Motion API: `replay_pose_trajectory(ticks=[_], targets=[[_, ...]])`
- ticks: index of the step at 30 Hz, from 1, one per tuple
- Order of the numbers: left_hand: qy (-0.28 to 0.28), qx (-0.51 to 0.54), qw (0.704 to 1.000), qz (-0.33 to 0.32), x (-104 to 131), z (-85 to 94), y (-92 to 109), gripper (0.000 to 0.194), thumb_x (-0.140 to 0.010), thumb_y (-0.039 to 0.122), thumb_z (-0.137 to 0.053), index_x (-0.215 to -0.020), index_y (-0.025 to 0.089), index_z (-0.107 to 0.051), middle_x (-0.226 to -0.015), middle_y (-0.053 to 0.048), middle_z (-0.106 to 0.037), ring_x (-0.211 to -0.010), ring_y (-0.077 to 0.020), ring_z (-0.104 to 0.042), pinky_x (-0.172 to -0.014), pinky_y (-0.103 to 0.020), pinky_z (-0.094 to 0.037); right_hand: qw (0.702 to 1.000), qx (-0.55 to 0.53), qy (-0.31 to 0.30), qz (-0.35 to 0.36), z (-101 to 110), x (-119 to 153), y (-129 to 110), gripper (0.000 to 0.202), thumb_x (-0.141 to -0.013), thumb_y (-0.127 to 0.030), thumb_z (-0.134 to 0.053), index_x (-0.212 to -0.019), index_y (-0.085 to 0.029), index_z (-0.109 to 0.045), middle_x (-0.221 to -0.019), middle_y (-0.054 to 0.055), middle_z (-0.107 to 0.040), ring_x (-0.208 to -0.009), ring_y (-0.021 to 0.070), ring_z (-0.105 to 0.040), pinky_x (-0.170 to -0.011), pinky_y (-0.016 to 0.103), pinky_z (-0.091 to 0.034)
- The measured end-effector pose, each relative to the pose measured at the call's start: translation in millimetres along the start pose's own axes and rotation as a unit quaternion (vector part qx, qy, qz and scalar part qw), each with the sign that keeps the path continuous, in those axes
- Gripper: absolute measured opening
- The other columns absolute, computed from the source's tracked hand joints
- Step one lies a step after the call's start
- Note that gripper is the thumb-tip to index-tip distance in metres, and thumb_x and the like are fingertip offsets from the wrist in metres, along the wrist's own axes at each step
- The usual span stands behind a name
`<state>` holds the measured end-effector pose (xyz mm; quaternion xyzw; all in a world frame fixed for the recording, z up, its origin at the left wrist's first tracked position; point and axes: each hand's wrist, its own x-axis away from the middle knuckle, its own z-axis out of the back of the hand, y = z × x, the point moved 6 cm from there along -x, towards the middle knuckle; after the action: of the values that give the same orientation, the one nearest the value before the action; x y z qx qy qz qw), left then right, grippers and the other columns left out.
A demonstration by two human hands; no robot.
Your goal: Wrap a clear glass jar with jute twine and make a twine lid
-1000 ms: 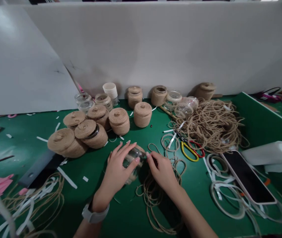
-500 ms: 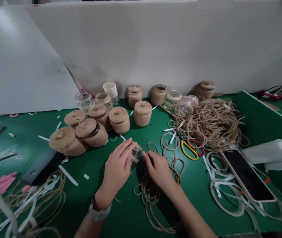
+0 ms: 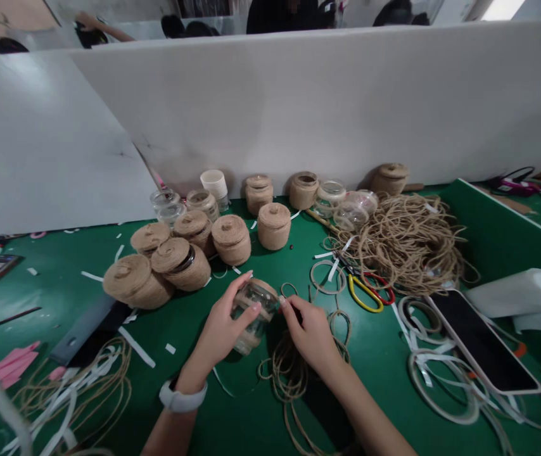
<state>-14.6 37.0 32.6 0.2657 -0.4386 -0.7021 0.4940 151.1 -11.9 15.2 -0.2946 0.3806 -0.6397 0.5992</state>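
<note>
My left hand (image 3: 225,329) is wrapped round a clear glass jar (image 3: 255,310), tilted on its side above the green table. Bands of jute twine or tape circle the jar near one end and round its middle. At the jar's right end, my right hand (image 3: 309,326) pinches jute twine (image 3: 282,300) between thumb and forefinger. Loose loops of the same twine (image 3: 289,373) lie below my right hand. Several twine-wrapped jars with lids (image 3: 230,238) stand just beyond my hands.
A large twine heap (image 3: 413,240) lies at the right, beside scissors (image 3: 368,292) with yellow and red handles. Further right are a phone (image 3: 484,342), tape rolls (image 3: 420,315) and a white roll (image 3: 517,294). Bare glass jars (image 3: 330,196) stand by the white partition (image 3: 270,107). Tape scraps lie leftward.
My left hand has turned the jar, so more of its side shows. My right hand stays pinched at its end. The view has tilted up, showing people beyond the partition.
</note>
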Motion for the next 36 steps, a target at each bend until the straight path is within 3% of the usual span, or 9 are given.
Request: replay_pose_trajectory(ticks=[3,7,10,14,16,19,26,32,36], targets=[[0.003,-0.023,1.000,-0.003,-0.3,0.2,0.4,0.052,-0.089,0.047,-0.054,-0.135,0.024,-0.052,-0.143,-0.010,-0.052,-0.132,-0.0285,-0.049,-0.111,-0.044,-0.038,1.000,-0.005,0.008,-0.003,2.5,0.2,0.2,0.037,-0.099,-0.039,-0.037,-0.071,-0.021,-0.054,-0.061,-0.001,-0.057,-0.055,0.0133,-0.052,-0.055,0.023,-0.032],[0.049,-0.141,0.988,-0.052,1.3,6.7,10.8,0.046,-0.093,0.045,-0.049,-0.133,0.024,-0.056,-0.150,-0.010,-0.044,-0.137,-0.0293,-0.042,-0.113,-0.049,-0.035,1.000,0.009,0.002,0.013,-0.5,0.3,-2.5,0.037,-0.099,-0.037,-0.037,-0.071,-0.021,-0.055,-0.062,0.000,-0.059,-0.055,0.0133,-0.053,-0.055,0.023,-0.033],[0.076,-0.218,0.967,-0.107,4.4,9.3,20.0,0.038,-0.098,0.034,-0.041,-0.130,0.023,-0.059,-0.143,-0.008,-0.053,-0.132,-0.0253,-0.048,-0.110,-0.047,-0.040,1.000,0.018,-0.005,0.018,-4.7,0.0,-4.1,0.037,-0.099,-0.035,-0.036,-0.070,-0.021,-0.054,-0.062,0.000,-0.060,-0.055,0.0139,-0.054,-0.056,0.023,-0.034],[0.063,-0.287,0.942,-0.160,8.3,5.9,27.2,0.040,-0.099,0.025,-0.033,-0.131,0.024,-0.057,-0.137,-0.006,-0.059,-0.126,-0.0222,-0.055,-0.106,-0.043,-0.046,1.000,0.018,-0.010,0.014,-7.2,0.2,-4.9,0.038,-0.100,-0.036,-0.035,-0.068,-0.021,-0.052,-0.061,0.001,-0.060,-0.054,0.0144,-0.055,-0.055,0.024,-0.033],[0.043,-0.322,0.934,-0.151,9.3,4.3,26.8,0.043,-0.097,0.037,-0.044,-0.137,0.025,-0.051,-0.141,-0.006,-0.055,-0.128,-0.0258,-0.053,-0.103,-0.044,-0.048,1.000,0.019,-0.009,0.014,-6.5,1.2,-6.5,0.037,-0.100,-0.035,-0.036,-0.070,-0.021,-0.053,-0.062,0.001,-0.061,-0.055,0.0145,-0.055,-0.055,0.024,-0.033],[0.011,-0.368,0.921,-0.126,10.9,1.9,24.0,0.066,-0.087,0.052,-0.058,-0.146,0.026,-0.039,-0.148,-0.006,-0.047,-0.130,-0.0306,-0.051,-0.098,-0.045,-0.052,1.000,0.013,-0.006,0.017,-4.5,3.0,-11.1,0.035,-0.099,-0.034,-0.037,-0.074,-0.020,-0.057,-0.065,0.002,-0.064,-0.057,0.0146,-0.058,-0.056,0.023,-0.034],[0.060,-0.401,0.905,-0.129,12.8,1.7,24.0,0.056,-0.092,0.048,-0.051,-0.145,0.036,-0.039,-0.149,-0.002,-0.046,-0.123,-0.0284,-0.056,-0.084,-0.035,-0.057,0.999,0.018,-0.022,0.014,-8.3,3.6,-12.2,0.036,-0.100,-0.035,-0.035,-0.078,-0.020,-0.059,-0.069,0.003,-0.067,-0.061,0.0157,-0.062,-0.058,0.023,-0.034],[0.062,-0.343,0.934,-0.084,4.2,9.7,20.9,0.052,-0.092,0.050,-0.050,-0.139,0.027,-0.047,-0.141,-0.007,-0.055,-0.115,-0.0291,-0.063,-0.082,-0.038,-0.058,0.999,0.031,-0.012,0.009,-6.9,3.6,-4.9,0.037,-0.100,-0.036,-0.034,-0.075,-0.021,-0.057,-0.065,0.002,-0.065,-0.056,0.0148,-0.058,-0.055,0.023,-0.033],[0.086,-0.298,0.949,-0.059,-0.6,11.8,15.0,0.050,-0.097,0.046,-0.040,-0.138,0.019,-0.043,-0.136,-0.013,-0.057,-0.121,-0.0307,-0.058,-0.097,-0.048,-0.050,0.999,0.037,-0.012,0.008,-6.3,2.7,-3.4,0.037,-0.101,-0.036,-0.034,-0.078,-0.020,-0.058,-0.066,0.002,-0.065,-0.057,0.0150,-0.060,-0.056,0.023,-0.033]])
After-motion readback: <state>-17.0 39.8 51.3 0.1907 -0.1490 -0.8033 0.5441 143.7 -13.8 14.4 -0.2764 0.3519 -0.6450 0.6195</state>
